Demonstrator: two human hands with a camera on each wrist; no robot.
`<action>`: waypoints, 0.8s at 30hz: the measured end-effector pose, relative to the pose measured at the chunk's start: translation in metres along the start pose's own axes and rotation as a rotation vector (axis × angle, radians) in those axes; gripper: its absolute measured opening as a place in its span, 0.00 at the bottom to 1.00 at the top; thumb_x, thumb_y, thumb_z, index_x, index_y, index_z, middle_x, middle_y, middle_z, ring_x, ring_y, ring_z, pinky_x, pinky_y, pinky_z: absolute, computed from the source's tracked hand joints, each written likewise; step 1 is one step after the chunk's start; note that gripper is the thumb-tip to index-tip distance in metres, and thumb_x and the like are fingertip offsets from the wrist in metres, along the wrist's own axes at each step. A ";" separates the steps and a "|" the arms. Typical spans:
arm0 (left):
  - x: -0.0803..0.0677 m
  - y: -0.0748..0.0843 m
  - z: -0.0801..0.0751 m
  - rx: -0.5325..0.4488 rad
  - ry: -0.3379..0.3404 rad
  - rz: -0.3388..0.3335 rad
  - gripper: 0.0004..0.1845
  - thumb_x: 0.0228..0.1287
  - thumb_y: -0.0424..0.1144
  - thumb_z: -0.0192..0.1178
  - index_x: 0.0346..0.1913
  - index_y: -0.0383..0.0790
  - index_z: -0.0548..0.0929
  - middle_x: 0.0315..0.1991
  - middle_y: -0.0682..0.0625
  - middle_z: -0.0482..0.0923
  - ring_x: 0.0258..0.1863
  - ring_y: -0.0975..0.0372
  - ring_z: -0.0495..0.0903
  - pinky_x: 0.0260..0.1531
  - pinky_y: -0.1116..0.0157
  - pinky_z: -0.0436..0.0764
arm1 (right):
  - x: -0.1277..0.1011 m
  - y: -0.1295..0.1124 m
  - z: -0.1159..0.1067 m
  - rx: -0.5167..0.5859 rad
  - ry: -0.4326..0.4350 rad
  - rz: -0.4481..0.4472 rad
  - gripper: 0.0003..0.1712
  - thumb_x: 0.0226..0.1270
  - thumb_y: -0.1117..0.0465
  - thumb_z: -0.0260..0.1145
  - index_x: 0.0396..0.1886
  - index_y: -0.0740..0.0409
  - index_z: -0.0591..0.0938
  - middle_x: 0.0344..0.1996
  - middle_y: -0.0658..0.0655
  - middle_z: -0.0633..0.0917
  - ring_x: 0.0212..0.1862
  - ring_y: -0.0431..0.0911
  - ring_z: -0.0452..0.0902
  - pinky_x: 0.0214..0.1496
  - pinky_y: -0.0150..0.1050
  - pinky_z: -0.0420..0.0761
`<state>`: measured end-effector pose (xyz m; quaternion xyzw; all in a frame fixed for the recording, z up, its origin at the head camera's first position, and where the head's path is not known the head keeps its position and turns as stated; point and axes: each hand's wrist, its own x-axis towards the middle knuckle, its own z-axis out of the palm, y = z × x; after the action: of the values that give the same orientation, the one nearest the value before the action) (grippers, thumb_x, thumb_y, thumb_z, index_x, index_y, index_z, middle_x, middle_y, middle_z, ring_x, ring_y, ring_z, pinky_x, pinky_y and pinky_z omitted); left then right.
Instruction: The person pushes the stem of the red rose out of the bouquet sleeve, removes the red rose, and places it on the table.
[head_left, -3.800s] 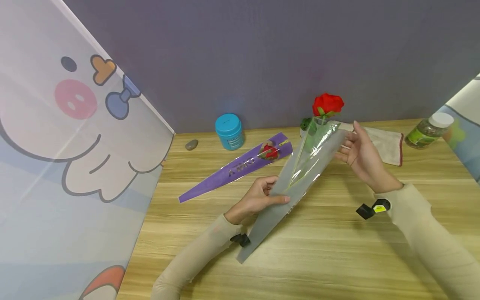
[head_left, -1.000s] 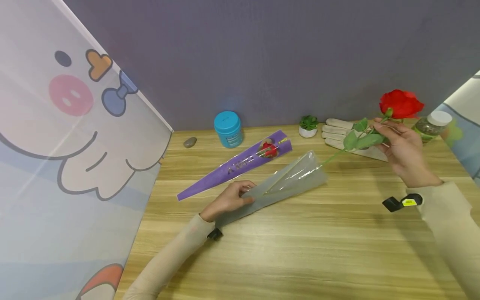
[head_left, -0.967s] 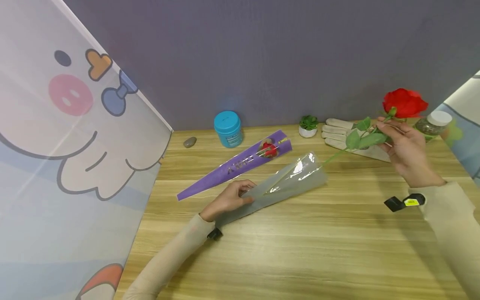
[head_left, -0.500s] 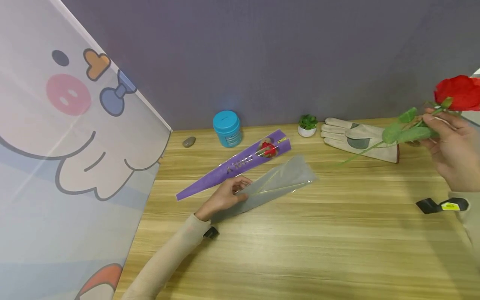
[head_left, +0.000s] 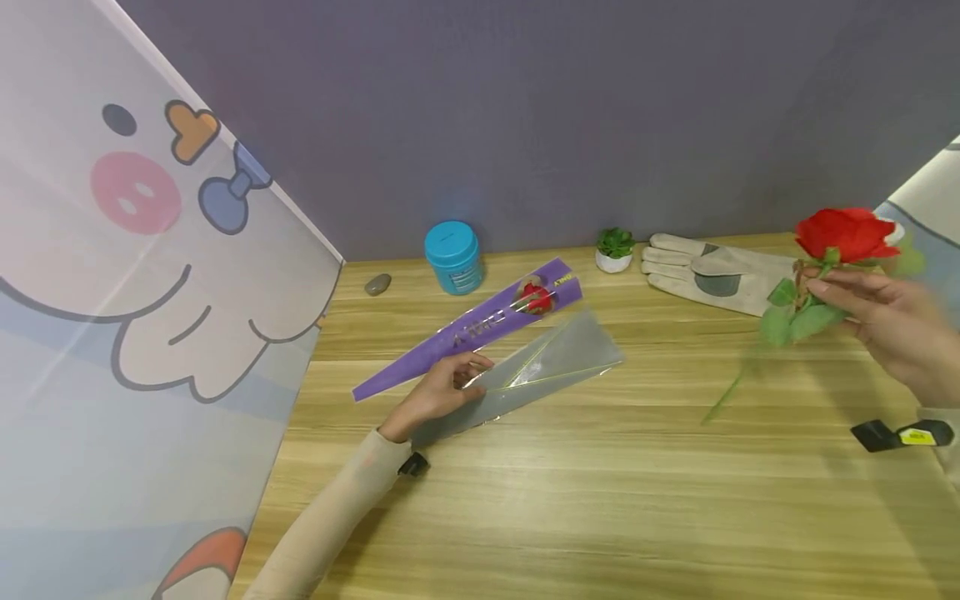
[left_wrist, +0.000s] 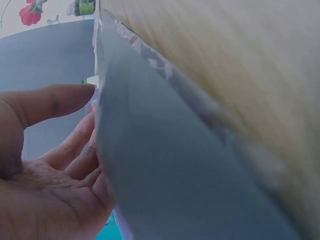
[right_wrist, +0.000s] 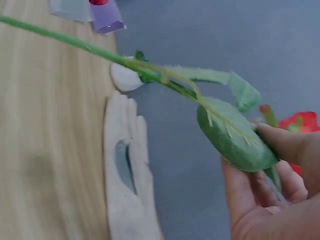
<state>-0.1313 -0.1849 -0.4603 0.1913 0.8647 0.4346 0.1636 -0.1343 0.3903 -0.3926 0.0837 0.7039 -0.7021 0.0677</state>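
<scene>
My left hand (head_left: 433, 395) pinches the edge of a grey flower sleeve (head_left: 551, 362) with a clear plastic front and thin yellow lines. The sleeve lies slanted over the table, its wide mouth towards the right. In the left wrist view, the thumb and fingers meet at the border of the sleeve (left_wrist: 150, 150). At the right, my right hand (head_left: 896, 321) grips an artificial red rose (head_left: 847, 235) by its stem just under the bloom. Its green stem points down and left, out of the sleeve, and a leaf (right_wrist: 237, 135) hangs beside my fingers in the right wrist view.
A purple printed sleeve (head_left: 450, 348) lies just behind the grey one. Along the back stand a blue lidded tub (head_left: 453, 258) and a small potted succulent (head_left: 615, 250), with a work glove (head_left: 720, 275) and a stone (head_left: 377, 284). A grey wall rises behind.
The rose has come fully out of the grey sleeve and moved right; in the last half second it swung lower and back a little left. The sleeve was lowered towards the table and shifted slightly left.
</scene>
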 end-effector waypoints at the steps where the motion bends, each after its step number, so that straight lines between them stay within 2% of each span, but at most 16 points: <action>1: 0.000 0.000 0.000 0.001 -0.003 0.000 0.21 0.65 0.27 0.68 0.61 0.34 0.82 0.49 0.38 0.88 0.43 0.56 0.85 0.45 0.65 0.81 | 0.001 0.003 0.000 -0.095 -0.026 0.019 0.15 0.80 0.58 0.62 0.58 0.36 0.86 0.51 0.22 0.79 0.48 0.24 0.76 0.38 0.24 0.76; 3: 0.000 -0.001 0.000 0.002 -0.010 -0.001 0.22 0.65 0.27 0.67 0.62 0.34 0.81 0.52 0.37 0.87 0.46 0.53 0.86 0.48 0.63 0.83 | 0.005 0.010 0.001 -0.171 -0.081 0.034 0.17 0.81 0.59 0.60 0.58 0.34 0.86 0.51 0.20 0.79 0.47 0.22 0.77 0.39 0.24 0.77; 4: 0.000 -0.001 -0.001 0.003 -0.013 -0.001 0.22 0.66 0.27 0.67 0.62 0.34 0.81 0.54 0.37 0.87 0.47 0.52 0.86 0.50 0.61 0.83 | 0.007 0.014 0.001 -0.188 -0.111 0.034 0.18 0.81 0.61 0.59 0.58 0.35 0.86 0.50 0.23 0.83 0.48 0.22 0.78 0.40 0.24 0.79; 7: -0.001 -0.001 -0.001 0.013 -0.025 -0.004 0.22 0.67 0.28 0.67 0.64 0.34 0.81 0.58 0.37 0.86 0.50 0.51 0.86 0.52 0.59 0.84 | 0.012 0.026 0.004 -0.132 -0.205 0.035 0.20 0.82 0.66 0.56 0.57 0.41 0.88 0.49 0.28 0.87 0.48 0.25 0.82 0.42 0.27 0.83; 9: -0.001 0.000 -0.002 0.014 -0.036 -0.014 0.22 0.67 0.29 0.66 0.64 0.34 0.81 0.57 0.38 0.86 0.49 0.53 0.85 0.52 0.60 0.84 | 0.014 0.034 0.007 -0.091 -0.233 0.042 0.20 0.81 0.69 0.56 0.54 0.44 0.89 0.48 0.31 0.89 0.47 0.28 0.84 0.41 0.28 0.83; 11: -0.001 0.000 -0.002 0.017 -0.044 -0.022 0.22 0.68 0.29 0.66 0.64 0.34 0.81 0.54 0.38 0.86 0.47 0.55 0.85 0.49 0.63 0.84 | 0.015 0.041 0.011 -0.094 -0.258 0.050 0.19 0.81 0.69 0.56 0.53 0.45 0.89 0.48 0.32 0.89 0.47 0.28 0.84 0.42 0.27 0.83; 16: -0.001 -0.001 -0.002 0.031 -0.055 -0.016 0.21 0.67 0.28 0.65 0.62 0.33 0.82 0.48 0.37 0.86 0.43 0.58 0.84 0.45 0.66 0.83 | 0.018 0.054 0.024 -0.207 -0.254 0.052 0.16 0.80 0.67 0.60 0.54 0.47 0.89 0.46 0.30 0.89 0.48 0.25 0.82 0.46 0.22 0.80; 19: 0.000 -0.001 -0.002 0.041 -0.058 -0.011 0.20 0.67 0.27 0.65 0.61 0.32 0.83 0.47 0.37 0.87 0.43 0.57 0.85 0.45 0.66 0.83 | 0.020 0.061 0.034 -0.284 -0.234 0.049 0.13 0.79 0.63 0.63 0.53 0.45 0.89 0.44 0.28 0.89 0.47 0.23 0.81 0.46 0.20 0.78; 24: 0.002 -0.002 -0.002 0.067 -0.056 -0.027 0.20 0.66 0.27 0.65 0.61 0.34 0.84 0.46 0.39 0.87 0.41 0.61 0.83 0.44 0.68 0.82 | 0.022 0.074 0.047 -0.343 -0.239 0.071 0.11 0.78 0.60 0.65 0.50 0.39 0.88 0.40 0.27 0.89 0.44 0.22 0.82 0.43 0.21 0.80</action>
<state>-0.1340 -0.1867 -0.4607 0.1972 0.8763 0.3977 0.1871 -0.1414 0.3440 -0.4698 0.0120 0.7965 -0.5743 0.1887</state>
